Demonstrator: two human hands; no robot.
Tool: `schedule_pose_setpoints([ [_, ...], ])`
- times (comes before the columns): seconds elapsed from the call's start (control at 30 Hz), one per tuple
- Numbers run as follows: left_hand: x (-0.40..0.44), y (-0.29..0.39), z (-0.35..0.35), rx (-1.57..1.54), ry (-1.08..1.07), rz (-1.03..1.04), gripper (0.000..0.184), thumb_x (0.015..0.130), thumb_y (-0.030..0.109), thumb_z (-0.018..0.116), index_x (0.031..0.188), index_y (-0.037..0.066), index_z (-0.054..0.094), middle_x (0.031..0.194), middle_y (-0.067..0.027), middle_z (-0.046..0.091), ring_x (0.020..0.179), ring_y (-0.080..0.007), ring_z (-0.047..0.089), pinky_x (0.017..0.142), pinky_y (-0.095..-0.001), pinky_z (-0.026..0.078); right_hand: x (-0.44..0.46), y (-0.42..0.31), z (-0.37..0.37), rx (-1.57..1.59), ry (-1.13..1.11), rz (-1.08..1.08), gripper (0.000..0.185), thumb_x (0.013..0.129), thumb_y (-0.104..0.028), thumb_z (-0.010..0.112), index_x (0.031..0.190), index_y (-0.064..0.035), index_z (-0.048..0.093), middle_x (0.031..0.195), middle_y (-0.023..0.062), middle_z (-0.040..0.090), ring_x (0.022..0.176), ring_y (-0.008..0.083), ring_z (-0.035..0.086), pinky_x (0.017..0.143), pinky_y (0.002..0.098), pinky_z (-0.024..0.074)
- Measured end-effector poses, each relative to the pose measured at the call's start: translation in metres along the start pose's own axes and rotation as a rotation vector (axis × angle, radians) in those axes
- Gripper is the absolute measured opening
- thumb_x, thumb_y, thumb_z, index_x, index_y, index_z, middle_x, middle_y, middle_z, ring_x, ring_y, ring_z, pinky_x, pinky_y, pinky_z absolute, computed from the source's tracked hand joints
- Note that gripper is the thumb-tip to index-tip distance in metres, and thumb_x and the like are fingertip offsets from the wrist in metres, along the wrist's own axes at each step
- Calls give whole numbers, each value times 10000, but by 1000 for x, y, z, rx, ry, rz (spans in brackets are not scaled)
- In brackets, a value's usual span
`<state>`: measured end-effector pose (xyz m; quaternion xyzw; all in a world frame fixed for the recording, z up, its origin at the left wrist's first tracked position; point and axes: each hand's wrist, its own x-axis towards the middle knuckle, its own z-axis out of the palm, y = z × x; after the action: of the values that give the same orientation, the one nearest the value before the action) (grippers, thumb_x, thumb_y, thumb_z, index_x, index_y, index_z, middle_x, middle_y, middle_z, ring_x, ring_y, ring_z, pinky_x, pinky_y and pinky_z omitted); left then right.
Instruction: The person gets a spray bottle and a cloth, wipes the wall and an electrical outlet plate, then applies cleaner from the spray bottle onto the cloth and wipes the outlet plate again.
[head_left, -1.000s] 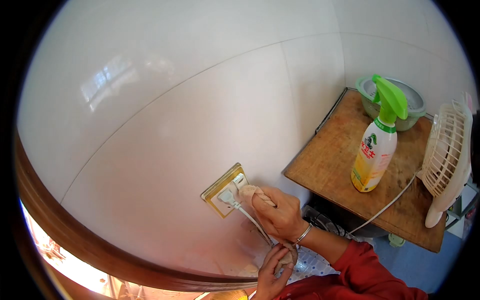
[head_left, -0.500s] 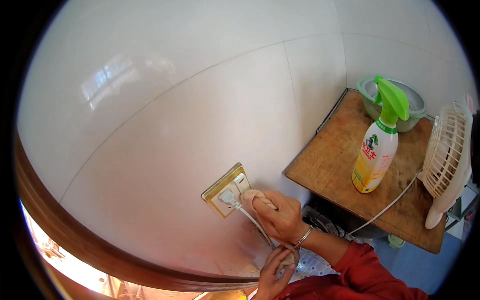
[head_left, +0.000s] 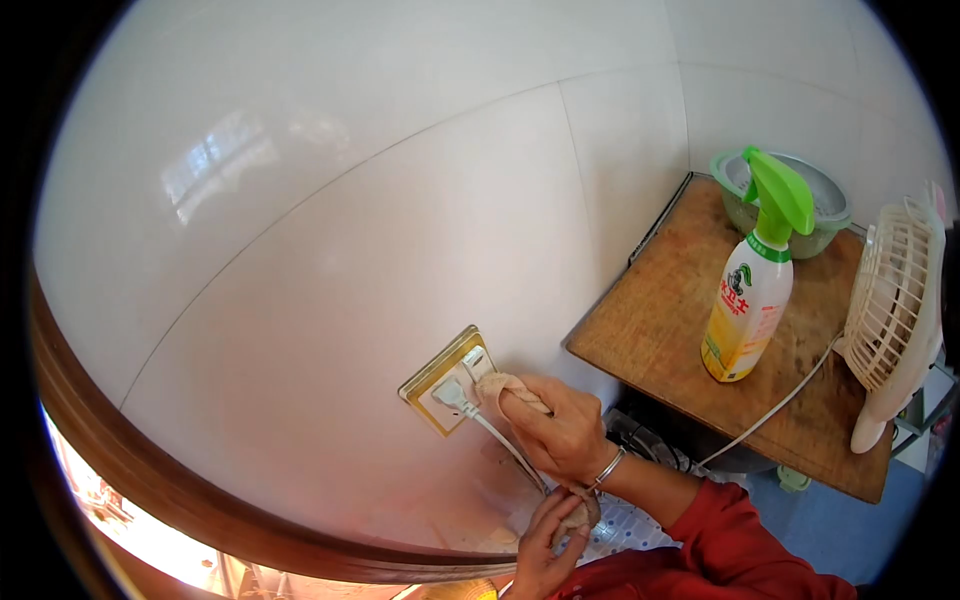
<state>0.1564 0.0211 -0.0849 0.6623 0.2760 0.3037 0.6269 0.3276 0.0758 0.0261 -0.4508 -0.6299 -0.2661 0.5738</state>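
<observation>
A beige cloth point(head_left: 505, 386) is bunched in my right hand point(head_left: 562, 428), its folded tip at the right edge of a gold-framed wall socket point(head_left: 440, 380). My left hand point(head_left: 550, 545), lower down, has its fingers closed on a hanging part of the same cloth, just below my right wrist. In the socket sits a white plug point(head_left: 452, 393), with its cable running down behind my hands. A second white plug or switch shows at the socket's upper right, partly beside the cloth.
On the wooden table point(head_left: 640, 320) at the right stand a spray bottle point(head_left: 745, 305) with a green trigger, a green basin point(head_left: 822, 237) with a colander and a white fan point(head_left: 888, 300). A dark wooden edge point(head_left: 200, 515) curves along the lower left.
The cloth tip in my right hand has shifted slightly at the socket's edge. My left hand has stayed nearly in place, and the view has moved a little.
</observation>
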Motion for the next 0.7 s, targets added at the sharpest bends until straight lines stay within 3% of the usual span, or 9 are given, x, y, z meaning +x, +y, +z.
schedule_pose_setpoints([
  [0.13,3,2,-2,96,4,51,482,877,58,624,1350,71,531,1455,-105,403,1306,-232,433,927,-300,440,-5,2,3,5,-19,7,400,722,-39,643,1114,-116,666,973,83,637,712,236,633,551,321,509],
  [0.23,-1,4,1,-24,17,-7,473,879,62,626,1343,69,537,1448,-110,412,1302,-237,440,923,-303,445,-11,1,4,23,-46,35,411,719,-39,646,1123,-115,664,977,89,636,711,236,632,549,321,509],
  [0.3,0,15,1,276,3,100,467,882,62,623,1341,69,536,1440,-113,422,1295,-233,447,919,-300,448,-12,1,3,40,-7,31,403,717,-39,650,1113,-114,664,958,86,631,700,232,629,544,320,504],
  [0.4,-1,13,0,128,28,-38,456,882,61,623,1331,72,545,1427,-118,441,1291,-235,453,920,-299,448,-1,0,3,14,47,17,393,718,-41,659,1104,-113,666,949,88,631,695,234,631,547,319,508],
  [0.53,3,9,-1,62,55,28,466,874,63,633,1331,78,547,1419,-122,457,1283,-234,461,921,-303,450,0,1,2,25,-20,32,387,725,-45,665,1106,-112,668,967,99,639,689,241,633,550,326,511],
  [0.63,3,-7,-3,45,4,-47,469,870,58,634,1330,72,545,1404,-125,474,1282,-239,463,916,-315,459,-8,2,2,28,-17,28,381,736,-45,660,1112,-107,669,967,103,638,682,242,629,546,325,506],
  [0.7,4,-9,-3,214,-4,113,473,868,43,628,1332,64,542,1391,-120,487,1269,-229,474,904,-314,466,-10,2,3,42,14,39,383,736,-45,659,1114,-105,667,946,94,631,677,234,625,537,320,497],
])
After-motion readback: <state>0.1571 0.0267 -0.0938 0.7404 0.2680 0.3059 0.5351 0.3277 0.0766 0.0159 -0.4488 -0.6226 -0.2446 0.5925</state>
